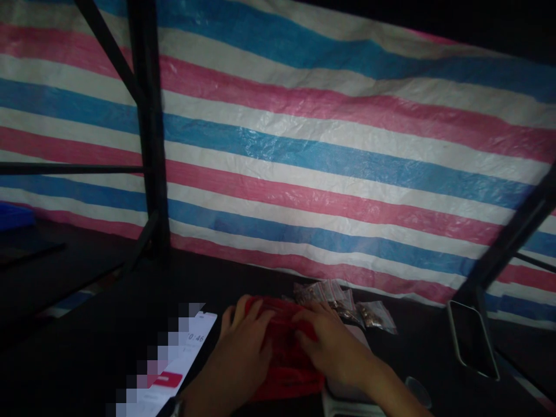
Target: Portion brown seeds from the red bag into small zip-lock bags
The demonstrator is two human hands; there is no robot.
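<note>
A red, glossy plastic thing [289, 376] lies low in the middle of the head view; whether it is a bag or a tray I cannot tell. My left hand [247, 341] is curled over its left side, fingers bent onto the red plastic. From the right, my right hand [332, 341] grips its other side, thumb and fingertips on top. Both hands hide much of it, and its inside is too dark to read. Beneath my right forearm sits a flat pale device [351, 408], mostly covered. Small clear zip bags [330, 295] with brownish contents lie just beyond my right hand.
One more small zip bag [377, 315] lies to the right. A lit phone screen [195, 347] is at the left, a dark phone [473, 341] at the right. A clear disc [417, 392] lies nearby. A black post [152, 145] and a striped sheet [325, 174] stand behind.
</note>
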